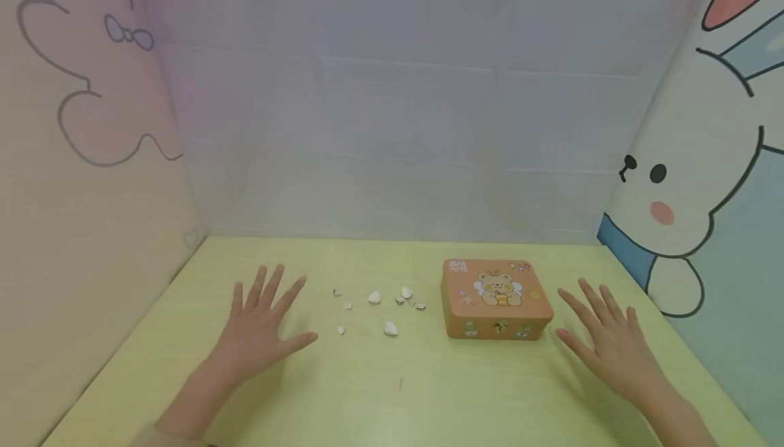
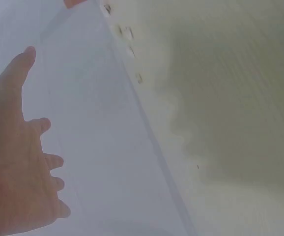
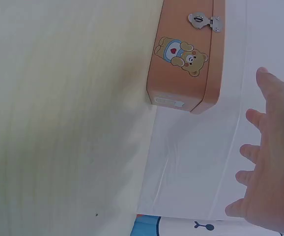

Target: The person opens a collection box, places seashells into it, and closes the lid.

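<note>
My left hand (image 1: 258,324) is held over the left part of the table with its fingers spread and nothing in it. Several small whitish pieces that look like seashells, one of them a larger white shell (image 1: 390,328), lie scattered to the right of it. Right of these sits an orange box (image 1: 499,328) with a bear picture on its lid, which is down. A metal clasp (image 3: 199,20) shows on the box's front in the right wrist view. Beside the box's right end, my right hand (image 1: 612,348) spreads its fingers, apart from it and holding nothing.
The pale yellow table (image 1: 392,399) meets a whitish back wall (image 1: 392,127). Side panels with cartoon animals stand left and right, including a rabbit panel (image 1: 692,181). A small dark mark (image 1: 401,384) lies near the table's front middle.
</note>
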Available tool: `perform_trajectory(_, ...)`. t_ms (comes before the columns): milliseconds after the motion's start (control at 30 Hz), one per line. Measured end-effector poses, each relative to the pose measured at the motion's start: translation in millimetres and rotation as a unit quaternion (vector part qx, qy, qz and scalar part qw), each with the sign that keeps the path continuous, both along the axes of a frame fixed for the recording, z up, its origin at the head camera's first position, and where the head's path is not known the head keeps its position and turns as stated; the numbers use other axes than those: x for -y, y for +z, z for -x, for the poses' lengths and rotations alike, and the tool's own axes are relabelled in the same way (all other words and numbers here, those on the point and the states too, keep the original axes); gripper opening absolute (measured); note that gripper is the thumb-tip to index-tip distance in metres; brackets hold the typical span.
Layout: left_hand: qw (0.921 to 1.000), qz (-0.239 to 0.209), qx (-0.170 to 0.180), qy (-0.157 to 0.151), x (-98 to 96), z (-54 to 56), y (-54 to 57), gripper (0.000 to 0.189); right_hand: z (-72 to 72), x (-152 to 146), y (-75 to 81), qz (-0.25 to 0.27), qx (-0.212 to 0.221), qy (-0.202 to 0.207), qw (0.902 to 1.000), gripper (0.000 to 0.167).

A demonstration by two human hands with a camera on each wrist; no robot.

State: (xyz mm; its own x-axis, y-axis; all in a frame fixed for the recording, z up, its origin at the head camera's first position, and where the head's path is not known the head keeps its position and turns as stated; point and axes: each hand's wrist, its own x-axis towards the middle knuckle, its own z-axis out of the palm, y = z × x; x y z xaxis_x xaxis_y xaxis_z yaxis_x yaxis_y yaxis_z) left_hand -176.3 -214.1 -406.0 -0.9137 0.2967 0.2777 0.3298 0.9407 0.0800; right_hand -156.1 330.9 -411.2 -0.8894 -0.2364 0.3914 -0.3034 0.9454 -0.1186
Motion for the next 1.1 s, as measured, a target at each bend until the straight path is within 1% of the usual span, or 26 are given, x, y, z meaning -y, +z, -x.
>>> perform_trajectory(100, 0.9998, -0.003, -0.012, -0.015, -11.7, 0.6, 4.8, 0.09, 2.2, 5, 4.1, -0.003, -0.005, 0.007, 1.0, 0.069)
perform_trajectory(233, 0.9979, -0.01, -0.049, -0.041, -31.7, 3.3, 10.3, 0.09, 5.9, 11, 7.1, -0.009, -0.013, 0.023, 0.9996, 0.069)
perform_trajectory(333, 0.996, -0.007, -0.067, -0.058, -49.1, 6.7, 11.9, 0.091, 10.1, 16, 7.8, -0.01, -0.022, 0.039, 0.999, 0.068)
perform_trajectory(433, 0.9943, -0.003, -0.074, -0.077, -67.8, 10.1, 11.9, 0.092, 15.3, 20, 7.5, -0.012, -0.033, 0.053, 0.998, 0.068)
perform_trajectory(567, 0.9924, -0.003, -0.071, -0.101, -93.0, 14.0, 10.5, 0.092, 23.1, 22, 5.1, -0.015, -0.056, 0.079, 0.9951, 0.067)
perform_trajectory(733, 0.9895, 0.004, -0.067, -0.128, -122.7, 20.2, 5.2, 0.092, 32.6, 22, -1.4, -0.019, -0.086, 0.119, 0.989, 0.072)
perform_trajectory(933, 0.9836, 0.009, -0.076, -0.163, -155.2, 28.0, -1.5, 0.093, 40.8, 21, -11.9, -0.022, -0.099, 0.144, 0.9843, 0.075)
perform_trajectory(1033, 0.9821, 0.014, -0.066, -0.176, -169.4, 31.7, -4.1, 0.094, 45.5, 22, -16.3, -0.021, -0.107, 0.168, 0.9797, 0.076)
perform_trajectory(1100, 0.9822, 0.017, -0.053, -0.179, -177.7, 33.8, -4.7, 0.094, 50.4, 23, -19.9, -0.019, -0.117, 0.191, 0.9744, 0.07)
